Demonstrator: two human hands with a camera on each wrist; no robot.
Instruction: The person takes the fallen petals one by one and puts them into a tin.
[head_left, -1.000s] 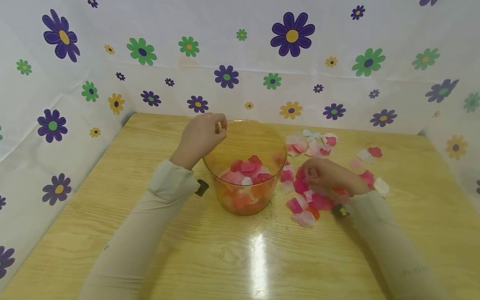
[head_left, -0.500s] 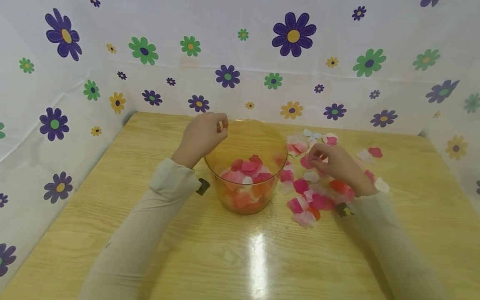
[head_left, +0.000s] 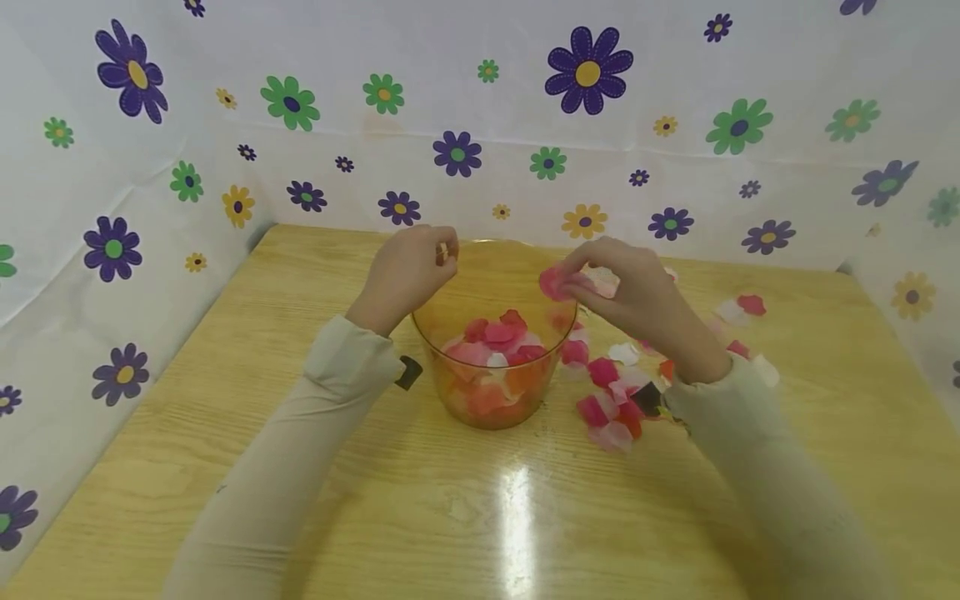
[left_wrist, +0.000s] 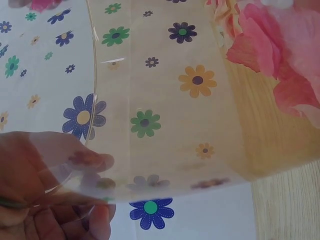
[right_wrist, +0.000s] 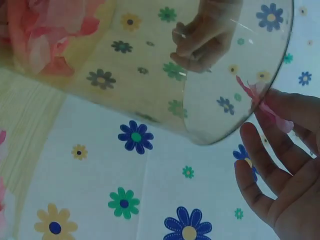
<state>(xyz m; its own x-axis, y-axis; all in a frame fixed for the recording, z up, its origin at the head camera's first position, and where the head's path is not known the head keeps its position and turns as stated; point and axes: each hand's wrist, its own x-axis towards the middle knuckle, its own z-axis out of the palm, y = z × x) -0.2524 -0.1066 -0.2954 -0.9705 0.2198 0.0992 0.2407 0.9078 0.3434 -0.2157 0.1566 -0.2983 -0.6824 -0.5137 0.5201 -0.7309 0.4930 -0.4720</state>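
Observation:
In the head view, a see-through amber bucket stands upright on the table, with pink, red and white flower petals heaped in its lower part. My left hand grips the bucket's far-left rim, the wall between thumb and fingers in the left wrist view. Over the right side of the rim, my right hand pinches a few pink petals between thumb and fingertips. The right wrist view shows these petals right at the rim, while the other fingers are spread below.
Loose petals lie scattered on the wooden table to the right of the bucket, some hidden under the right forearm. A white cloth with printed flowers hangs behind the table and at both sides.
My right hand has risen from the loose petals and moved left to the bucket's rim, carrying pink petals. The left hand has stayed at the rim.

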